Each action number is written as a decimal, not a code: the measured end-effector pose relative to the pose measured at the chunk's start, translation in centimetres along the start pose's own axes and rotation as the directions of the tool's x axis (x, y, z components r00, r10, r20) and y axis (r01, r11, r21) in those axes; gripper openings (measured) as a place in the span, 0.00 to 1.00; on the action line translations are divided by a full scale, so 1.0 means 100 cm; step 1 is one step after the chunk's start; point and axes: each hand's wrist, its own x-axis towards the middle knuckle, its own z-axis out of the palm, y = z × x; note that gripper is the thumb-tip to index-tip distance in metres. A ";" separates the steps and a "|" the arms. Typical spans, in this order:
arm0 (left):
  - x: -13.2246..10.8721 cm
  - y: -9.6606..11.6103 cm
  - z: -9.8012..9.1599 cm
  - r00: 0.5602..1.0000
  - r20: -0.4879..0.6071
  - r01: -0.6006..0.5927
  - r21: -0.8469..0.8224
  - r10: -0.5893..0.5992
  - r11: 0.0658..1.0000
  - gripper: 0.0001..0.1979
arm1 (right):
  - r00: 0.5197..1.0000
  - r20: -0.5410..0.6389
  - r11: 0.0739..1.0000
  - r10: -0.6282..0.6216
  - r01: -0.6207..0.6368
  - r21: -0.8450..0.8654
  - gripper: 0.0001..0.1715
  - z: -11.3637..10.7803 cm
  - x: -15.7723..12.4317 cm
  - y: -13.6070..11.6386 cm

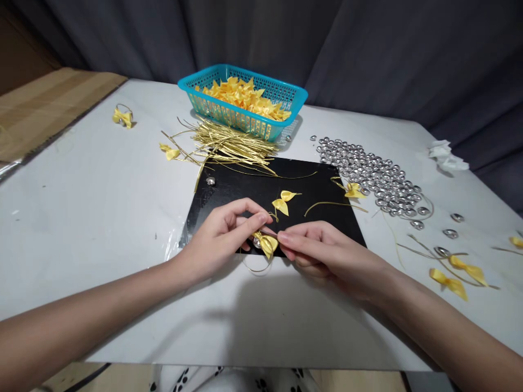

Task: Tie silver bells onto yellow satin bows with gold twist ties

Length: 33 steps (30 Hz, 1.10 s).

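Between my two hands, over the near edge of a black mat (pixel 253 188), is a yellow ribbon bow (pixel 267 245) with a silver bell-like bead and a loop of gold cord hanging below it. My left hand (pixel 235 226) pinches the bow's upper left side, thumb against fingers. From the right, my right hand (pixel 314 245) pinches the bow's other edge or a cord end there; the fingertips hide which. Just beyond my fingers another yellow bow (pixel 284 202) lies on the mat, near a curved piece of gold cord (pixel 335 204).
A blue basket (pixel 241 117) of yellow bows stands at the back, behind a pile of gold cords (pixel 232 144). Many silver beads (pixel 371 171) spread to the right. A looped bow (pixel 122 117) lies far left, loose bows (pixel 449 283) at right, crumpled white tissue (pixel 445 156) beyond.
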 end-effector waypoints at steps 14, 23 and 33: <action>-0.001 -0.001 0.000 1.000 0.001 -0.028 0.014 0.028 1.000 0.10 | 1.000 0.007 1.000 0.015 -0.015 0.001 0.23 0.000 0.001 0.000; -0.001 -0.002 0.000 0.999 0.003 -0.050 0.037 0.050 0.998 0.10 | 0.999 0.028 0.999 0.031 -0.032 0.018 0.24 0.001 0.000 0.000; 0.000 -0.004 0.000 0.999 0.004 -0.049 0.042 0.049 0.998 0.10 | 1.000 0.016 1.000 0.025 -0.025 -0.001 0.23 0.003 -0.001 0.000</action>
